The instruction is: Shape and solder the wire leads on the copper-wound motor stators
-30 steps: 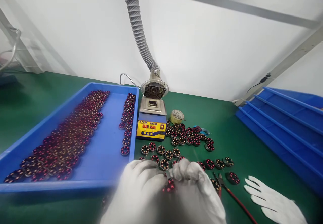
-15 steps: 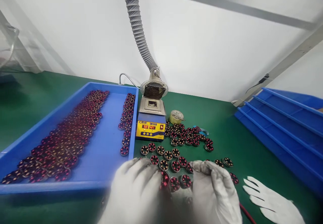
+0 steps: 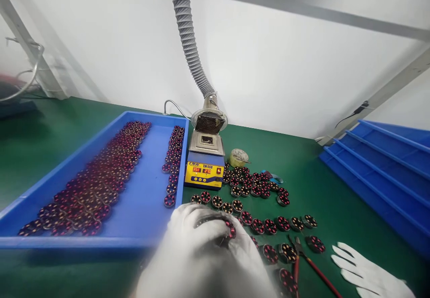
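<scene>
Both my hands wear white gloves with dark-stained fingers and meet low in the middle of the head view. My left hand (image 3: 183, 239) is curled around a small round motor stator (image 3: 231, 231) with red coils. Pressed against it from the right, my right hand (image 3: 247, 248) is also closed on the stator, its fingertips partly hidden. Several similar stators (image 3: 270, 226) lie on the green table (image 3: 302, 172) ahead and to the right. Red-handled cutting pliers (image 3: 317, 266) rest open among them.
At left, a blue tray (image 3: 141, 226) holds rows of stators. A yellow-fronted solder pot (image 3: 204, 174) stands beneath a fume hood (image 3: 211, 121) and grey hose (image 3: 188, 38). A small cup (image 3: 239, 157), spare white glove (image 3: 366, 269) and stacked blue trays (image 3: 376, 177) are to the right.
My right hand has moved left to meet my left hand around the stator. The pliers now show on the table. The view has shifted slightly.
</scene>
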The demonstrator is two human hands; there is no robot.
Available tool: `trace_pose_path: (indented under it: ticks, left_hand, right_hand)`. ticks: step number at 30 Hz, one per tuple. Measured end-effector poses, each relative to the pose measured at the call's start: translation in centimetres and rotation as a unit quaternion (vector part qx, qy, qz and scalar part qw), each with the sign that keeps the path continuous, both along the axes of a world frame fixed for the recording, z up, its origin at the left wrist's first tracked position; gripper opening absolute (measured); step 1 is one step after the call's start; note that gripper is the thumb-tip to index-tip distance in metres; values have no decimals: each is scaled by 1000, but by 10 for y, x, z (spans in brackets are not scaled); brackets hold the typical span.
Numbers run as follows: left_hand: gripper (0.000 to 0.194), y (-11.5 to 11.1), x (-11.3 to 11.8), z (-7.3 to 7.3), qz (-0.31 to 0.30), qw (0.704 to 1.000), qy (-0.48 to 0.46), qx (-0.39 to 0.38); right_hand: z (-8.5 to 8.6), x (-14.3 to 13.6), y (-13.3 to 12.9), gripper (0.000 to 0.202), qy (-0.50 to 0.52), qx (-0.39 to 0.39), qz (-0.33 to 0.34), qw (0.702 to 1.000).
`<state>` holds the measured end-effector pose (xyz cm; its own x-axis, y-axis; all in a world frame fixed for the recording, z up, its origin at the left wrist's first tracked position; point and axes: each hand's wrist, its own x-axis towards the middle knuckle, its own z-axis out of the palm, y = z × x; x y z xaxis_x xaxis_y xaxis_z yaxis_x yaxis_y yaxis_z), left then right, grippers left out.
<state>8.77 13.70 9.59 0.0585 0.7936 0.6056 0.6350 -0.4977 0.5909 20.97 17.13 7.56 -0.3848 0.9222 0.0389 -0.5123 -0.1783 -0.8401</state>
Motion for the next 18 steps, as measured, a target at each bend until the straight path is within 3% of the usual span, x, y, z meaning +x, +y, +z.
trace_pose_path:
  ticks: [3, 8, 12, 15, 18]
  left_hand:
    - [11, 3, -4, 2, -17, 995, -97, -3]
    - [9, 4, -10, 9, 91, 953, -268, -110]
    - [28, 6, -4, 9, -8, 955, -245, -168]
    - [5, 10, 3, 5, -45, 957, -265, -107]
    - [13, 11, 4, 5, -11, 961, -275, -33]
  right_hand:
    - [0, 5, -1, 40, 18, -63, 46, 997]
    - [-5, 11, -5, 44, 50, -116, 62, 990]
    - [-27, 1, -5, 39, 62, -115, 34, 991]
    - [-46, -6, -5, 38, 74, -102, -10, 992]
    - [-48, -4, -6, 35, 69, -107, -2, 992]
